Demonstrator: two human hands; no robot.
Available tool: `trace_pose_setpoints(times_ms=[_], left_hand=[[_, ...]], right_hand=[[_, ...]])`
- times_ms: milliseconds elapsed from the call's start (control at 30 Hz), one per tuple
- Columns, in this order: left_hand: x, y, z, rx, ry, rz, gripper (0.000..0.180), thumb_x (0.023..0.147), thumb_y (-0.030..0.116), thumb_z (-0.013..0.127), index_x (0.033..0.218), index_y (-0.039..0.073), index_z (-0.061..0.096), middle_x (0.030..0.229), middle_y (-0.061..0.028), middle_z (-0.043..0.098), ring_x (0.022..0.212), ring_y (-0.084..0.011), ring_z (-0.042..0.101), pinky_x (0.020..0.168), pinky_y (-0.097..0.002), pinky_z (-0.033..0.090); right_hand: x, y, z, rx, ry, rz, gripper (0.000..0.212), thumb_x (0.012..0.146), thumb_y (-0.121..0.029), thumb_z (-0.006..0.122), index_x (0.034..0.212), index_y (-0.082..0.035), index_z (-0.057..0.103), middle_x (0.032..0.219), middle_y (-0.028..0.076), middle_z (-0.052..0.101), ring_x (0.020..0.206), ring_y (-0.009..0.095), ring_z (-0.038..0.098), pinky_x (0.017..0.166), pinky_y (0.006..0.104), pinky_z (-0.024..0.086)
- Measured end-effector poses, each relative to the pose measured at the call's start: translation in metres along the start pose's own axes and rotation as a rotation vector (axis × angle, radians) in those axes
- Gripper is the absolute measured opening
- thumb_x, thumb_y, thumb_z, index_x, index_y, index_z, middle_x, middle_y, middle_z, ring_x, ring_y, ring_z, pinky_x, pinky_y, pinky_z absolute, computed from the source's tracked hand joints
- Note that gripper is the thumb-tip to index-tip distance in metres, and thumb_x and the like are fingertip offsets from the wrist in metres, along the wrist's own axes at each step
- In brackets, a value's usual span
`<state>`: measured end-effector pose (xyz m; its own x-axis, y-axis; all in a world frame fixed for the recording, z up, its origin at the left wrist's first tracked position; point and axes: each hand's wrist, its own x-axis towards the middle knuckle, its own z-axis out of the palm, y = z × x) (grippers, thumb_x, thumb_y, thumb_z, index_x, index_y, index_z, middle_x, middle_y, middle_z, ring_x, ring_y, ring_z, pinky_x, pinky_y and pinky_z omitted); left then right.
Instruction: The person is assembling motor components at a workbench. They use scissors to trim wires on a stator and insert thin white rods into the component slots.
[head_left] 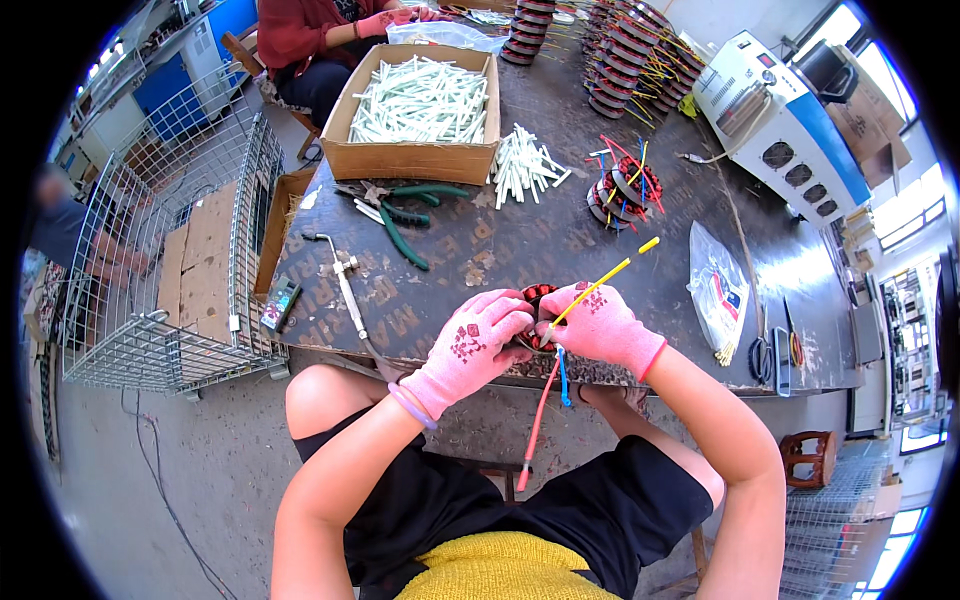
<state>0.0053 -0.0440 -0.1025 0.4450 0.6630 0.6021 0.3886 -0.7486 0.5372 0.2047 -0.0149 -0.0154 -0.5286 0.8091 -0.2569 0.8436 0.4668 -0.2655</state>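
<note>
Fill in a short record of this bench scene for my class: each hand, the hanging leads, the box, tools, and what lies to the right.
left hand: pink glove, gripping the coil
right hand: pink glove, closed on the yellow lead
hanging: red lead, blue lead
box: cardboard, holding white tubes
tools: green-handled pliers, torch-like tool
right: clear bag

cardboard box, pliers on dark table
</note>
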Motion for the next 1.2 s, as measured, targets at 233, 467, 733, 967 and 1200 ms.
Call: trace_pose_setpoints(times_ms=[233, 467, 733, 967, 1200], left_hand=[[0.003, 0.000, -0.002, -0.002, 0.004, -0.017, 0.048, 0.062, 0.013, 0.085, 0.103, 0.009, 0.060, 0.110, -0.0077, 0.064, 0.116, -0.0315, 0.059, 0.099, -0.0441, 0.049], [0.003, 0.003, -0.005, -0.054, 0.018, -0.038, 0.049, 0.063, 0.013, 0.085, 0.105, 0.011, 0.060, 0.113, -0.0080, 0.063, 0.114, -0.0314, 0.060, 0.097, -0.0436, 0.049], [0.004, 0.002, -0.003, -0.038, -0.005, -0.035, 0.049, 0.061, 0.011, 0.085, 0.104, 0.012, 0.062, 0.115, -0.0071, 0.062, 0.115, -0.0318, 0.059, 0.095, -0.0436, 0.050], [0.004, 0.005, -0.007, -0.027, -0.041, -0.018, 0.050, 0.066, 0.018, 0.084, 0.111, 0.015, 0.064, 0.117, -0.0048, 0.061, 0.118, -0.0320, 0.056, 0.097, -0.0451, 0.048], [0.008, 0.011, 0.002, -0.053, -0.001, -0.088, 0.045, 0.062, 0.016, 0.086, 0.104, 0.015, 0.069, 0.111, -0.0056, 0.062, 0.114, -0.0326, 0.057, 0.097, -0.0459, 0.047]], right_hand=[[0.000, 0.007, 0.000, 0.085, -0.011, 0.017, 0.022, 0.086, -0.031, 0.064, 0.094, -0.012, 0.068, 0.089, 0.014, 0.070, 0.088, 0.035, 0.068, 0.077, 0.0448, 0.053], [0.001, 0.014, -0.018, 0.319, -0.126, -0.087, 0.025, 0.083, -0.025, 0.066, 0.100, -0.009, 0.071, 0.098, 0.012, 0.070, 0.095, 0.029, 0.068, 0.085, 0.0386, 0.052], [0.009, 0.033, 0.001, 0.552, -0.147, -0.189, 0.025, 0.082, -0.012, 0.069, 0.104, -0.002, 0.072, 0.094, 0.011, 0.071, 0.090, 0.020, 0.066, 0.081, 0.0339, 0.052], [-0.004, 0.042, -0.003, 0.761, -0.224, -0.007, 0.024, 0.088, -0.017, 0.064, 0.108, -0.006, 0.071, 0.098, 0.011, 0.071, 0.089, 0.022, 0.067, 0.081, 0.0347, 0.051], [-0.002, 0.051, 0.006, 0.534, -0.153, -0.191, 0.021, 0.088, -0.010, 0.064, 0.106, -0.002, 0.071, 0.098, 0.011, 0.069, 0.093, 0.023, 0.066, 0.086, 0.0340, 0.051]])
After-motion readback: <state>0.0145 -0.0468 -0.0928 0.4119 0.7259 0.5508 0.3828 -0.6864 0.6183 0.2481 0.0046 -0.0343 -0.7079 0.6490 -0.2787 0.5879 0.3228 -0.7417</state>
